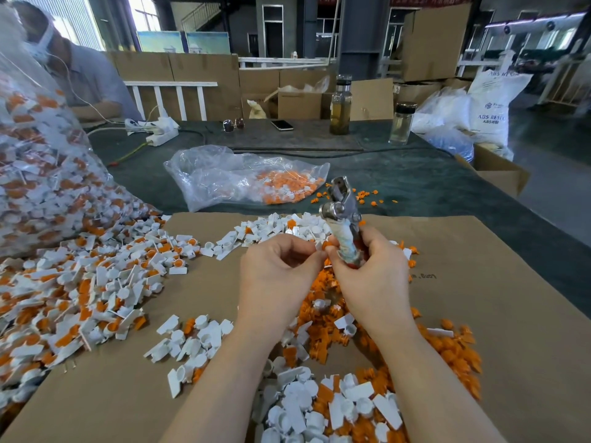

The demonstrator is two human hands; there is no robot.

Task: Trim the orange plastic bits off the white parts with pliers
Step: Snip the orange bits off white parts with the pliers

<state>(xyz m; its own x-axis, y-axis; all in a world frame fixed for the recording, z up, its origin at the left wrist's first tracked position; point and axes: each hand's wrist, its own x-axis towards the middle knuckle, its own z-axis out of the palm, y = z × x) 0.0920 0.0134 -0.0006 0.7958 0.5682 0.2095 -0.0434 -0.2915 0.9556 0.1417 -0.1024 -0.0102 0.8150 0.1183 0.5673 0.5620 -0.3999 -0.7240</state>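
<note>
Far left we see a big clear bag point(35, 174) stuffed w/ white-and-orange parts, spilling into an untrimmed pile point(73, 282) on the cardboard sheet point(479, 314). Behind the bag a person point(80, 75) sits at the table edge. Nearer us, a small cluster of white parts point(188, 343) lies on the cardboard, apart from that pile.

Center: our left hand point(275, 276) has fingers curled, thumb and forefinger pinching a small white part point(319, 246) w/ an orange bit on it; the piece is mostly hidden by fingertips. It's held above the cardboard, touching the right hand's fingertips. Behind, on the green table point(415, 174), a flatter clear bag point(243, 177) holds more orange and white pieces; a power strip point(161, 135), sunglasses point(233, 124) and a phone point(282, 124) lie further back.

Right of center: our right hand point(374, 270) grips the pliers point(343, 215) by the wrapped handles, head pointing up and away; its thumb and forefinger also meet the part. Can't tell if the jaws are apart. Below both hands lies a heap of orange bits point(329, 311), w/ mixed trimmed white pieces point(319, 407) nearest us. Two bottles point(340, 105) stand back right, beside cardboard boxes and white sacks point(492, 107).
</note>
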